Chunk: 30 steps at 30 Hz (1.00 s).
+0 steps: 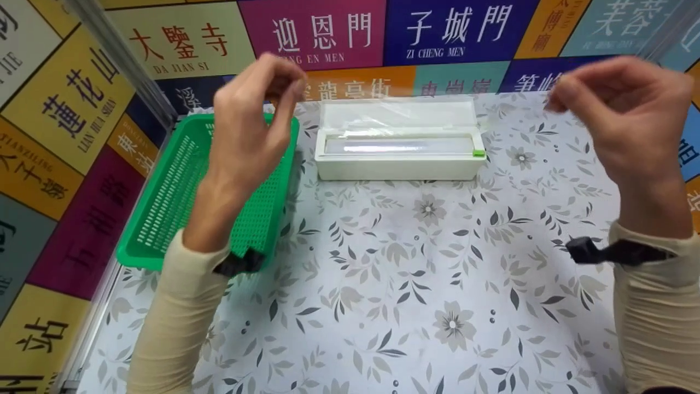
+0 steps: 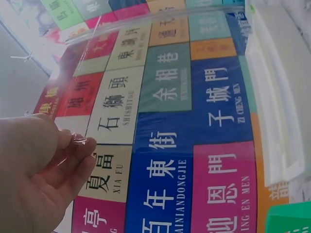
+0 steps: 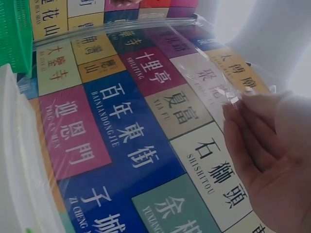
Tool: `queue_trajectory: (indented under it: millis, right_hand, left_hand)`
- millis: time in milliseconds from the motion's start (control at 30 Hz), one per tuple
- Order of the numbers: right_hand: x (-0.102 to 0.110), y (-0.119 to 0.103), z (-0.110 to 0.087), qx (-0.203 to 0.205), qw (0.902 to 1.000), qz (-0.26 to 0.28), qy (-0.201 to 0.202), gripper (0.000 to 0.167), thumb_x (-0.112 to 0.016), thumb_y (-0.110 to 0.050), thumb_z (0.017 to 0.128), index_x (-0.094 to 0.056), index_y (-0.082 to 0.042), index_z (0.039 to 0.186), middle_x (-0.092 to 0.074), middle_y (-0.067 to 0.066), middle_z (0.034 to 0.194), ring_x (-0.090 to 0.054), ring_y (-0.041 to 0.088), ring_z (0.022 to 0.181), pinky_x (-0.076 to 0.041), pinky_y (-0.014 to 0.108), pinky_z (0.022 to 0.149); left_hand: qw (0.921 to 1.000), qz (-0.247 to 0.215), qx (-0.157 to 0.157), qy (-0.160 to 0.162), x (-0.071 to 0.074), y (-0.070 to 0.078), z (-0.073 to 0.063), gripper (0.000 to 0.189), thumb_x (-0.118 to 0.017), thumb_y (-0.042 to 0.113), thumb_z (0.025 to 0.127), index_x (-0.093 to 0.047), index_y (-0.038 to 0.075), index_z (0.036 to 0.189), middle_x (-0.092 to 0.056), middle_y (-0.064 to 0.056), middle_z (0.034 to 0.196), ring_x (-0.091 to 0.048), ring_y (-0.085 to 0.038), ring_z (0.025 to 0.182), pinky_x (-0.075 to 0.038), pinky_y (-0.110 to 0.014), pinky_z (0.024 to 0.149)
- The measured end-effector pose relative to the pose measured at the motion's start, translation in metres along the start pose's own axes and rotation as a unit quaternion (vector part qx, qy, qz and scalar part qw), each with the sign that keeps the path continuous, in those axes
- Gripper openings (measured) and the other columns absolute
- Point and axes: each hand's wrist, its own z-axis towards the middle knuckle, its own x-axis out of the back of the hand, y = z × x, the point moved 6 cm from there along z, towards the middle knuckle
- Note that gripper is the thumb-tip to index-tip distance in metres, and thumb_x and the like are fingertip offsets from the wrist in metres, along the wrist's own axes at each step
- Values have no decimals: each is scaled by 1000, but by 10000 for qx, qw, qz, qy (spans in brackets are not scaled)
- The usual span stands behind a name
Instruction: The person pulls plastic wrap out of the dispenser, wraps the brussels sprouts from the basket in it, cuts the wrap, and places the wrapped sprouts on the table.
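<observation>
A white plastic wrap dispenser (image 1: 399, 168) stands at the back of the table with its lid raised. A roll shows in its opening, and a small green slider (image 1: 478, 154) sits at the right end. Clear plastic wrap (image 2: 78, 139) is stretched between both raised hands, above the dispenser. My left hand (image 1: 249, 126) pinches one corner between thumb and fingers, over the green basket. The opposite corner is pinched by my right hand (image 1: 637, 120), up to the right of the dispenser. Most of the film is hard to make out because it is transparent.
A green perforated basket (image 1: 127, 241) stands at the left, partly behind the left arm. The table carries a floral cloth (image 1: 383, 306). Panels with large printed characters (image 1: 322, 33) rise at the back and along the sides.
</observation>
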Motion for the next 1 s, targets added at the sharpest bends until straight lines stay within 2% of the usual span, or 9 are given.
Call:
queue_trajectory:
  millis: [100,200,267,367,467,600,767,867,1000]
  right_hand:
    - [-1,9,-19,-147,9960,115,-870,13,-74,21,89,-65,29,93,-81,19,89,-78,19,78,-64,22,77]
    - [-3,26,-40,-288,9844,-359,-1700,7,-73,22,87,-68,25,92,-81,14,91,-78,14,81,-63,19,78]
    - [-4,39,-52,-392,9724,-912,-2113,8,-74,23,86,-73,18,93,-81,12,90,-77,12,81,-63,18,79]
    - [-4,58,-69,-626,9481,-1798,-2546,16,-78,18,86,-79,5,96,-80,11,89,-76,8,81,-61,15,81]
    - [-4,74,-86,-1034,9277,-2174,-2854,23,-80,14,87,-83,-5,100,-81,8,90,-75,8,81,-60,15,80]
    - [-4,88,-106,-1459,9109,-2138,-3214,23,-80,8,92,-83,-12,103,-81,2,91,-75,8,81,-60,16,76]
    - [-3,104,-131,-1858,8969,-1975,-3495,21,-79,3,95,-83,-16,104,-81,0,92,-75,10,82,-60,17,77]
    - [-4,114,-147,-2070,8862,-1907,-3681,20,-79,0,96,-83,-18,103,-81,-2,93,-76,11,83,-61,18,79]
    - [-5,129,-169,-2376,8634,-1887,-4031,17,-81,-5,96,-82,-20,101,-82,-5,95,-76,8,86,-61,18,80]
  left_hand:
    - [9985,-24,-254,-482,0,1,-23,19,-61,16,111,-71,0,112,-77,-11,106,-74,-13,97,-61,-24,90]
    - [9920,-29,-459,-1179,-5,-3,-45,15,-63,15,110,-72,4,113,-78,-7,107,-74,-12,99,-62,-25,90]
    - [9854,-137,-442,-1641,-12,-8,-60,11,-65,14,109,-74,7,113,-78,-5,108,-74,-13,101,-62,-28,92]
    - [9748,-309,-273,-2193,-24,-16,-78,9,-69,13,107,-75,9,112,-79,-3,108,-75,-15,103,-64,-33,93]
    - [9628,-339,-67,-2681,-37,-23,-93,8,-71,12,106,-76,11,111,-80,-1,107,-77,-15,103,-65,-37,94]
    - [9437,-152,85,-3305,-53,-28,-112,8,-73,13,105,-78,14,110,-81,1,106,-76,-12,101,-65,-35,93]
    - [9190,113,63,-3941,-71,-27,-130,6,-74,15,104,-79,17,105,-81,5,103,-75,-10,95,-64,-34,87]
    - [9000,251,17,-4352,-83,-25,-140,7,-74,13,103,-79,18,101,-80,7,99,-74,-10,90,-63,-34,82]
    - [8723,219,113,-4884,-97,-25,-154,8,-76,11,100,-82,15,99,-82,5,100,-77,-14,95,-64,-35,84]
